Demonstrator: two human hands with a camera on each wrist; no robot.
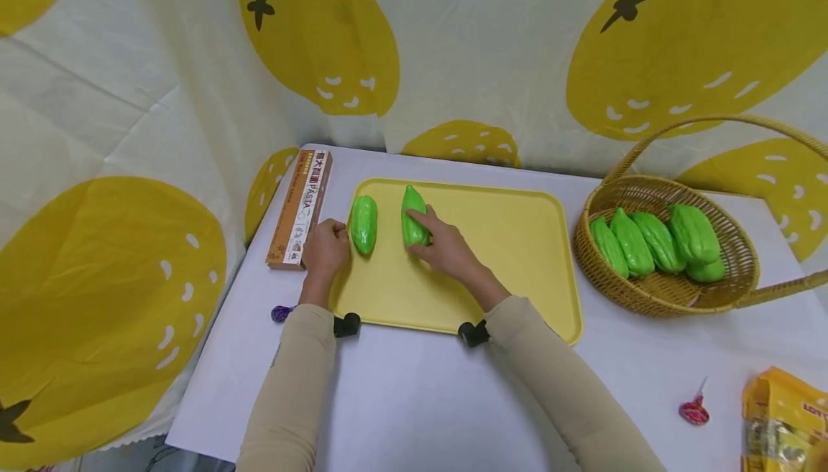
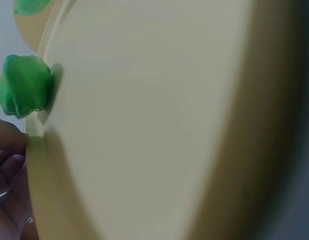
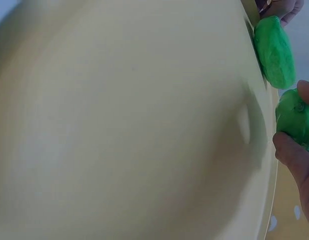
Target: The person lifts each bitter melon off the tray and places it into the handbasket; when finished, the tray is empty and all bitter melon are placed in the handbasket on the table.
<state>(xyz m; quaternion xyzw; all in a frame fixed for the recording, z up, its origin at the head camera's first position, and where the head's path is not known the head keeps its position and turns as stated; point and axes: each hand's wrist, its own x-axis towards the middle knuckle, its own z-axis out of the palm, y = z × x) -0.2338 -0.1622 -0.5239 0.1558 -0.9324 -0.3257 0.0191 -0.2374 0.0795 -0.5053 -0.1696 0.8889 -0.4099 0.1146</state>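
My left hand is at the left rim of a yellow tray, its curled fingers gripping the edge; the left wrist view shows a fingertip on the rim. A shiny green ridged fruit, shaped like a star fruit, lies on the tray just right of that hand. My right hand pinches a second such green fruit between thumb and fingers over the tray's left half. In the right wrist view this held fruit appears end-on, with the other fruit beyond it. Part of the held fruit is hidden by the fingers.
A wicker basket with a tall handle holds several green fruits on the right. Left of the tray lies a pasta box; a purple lollipop is below it. A red lollipop and yellow packet lie front right.
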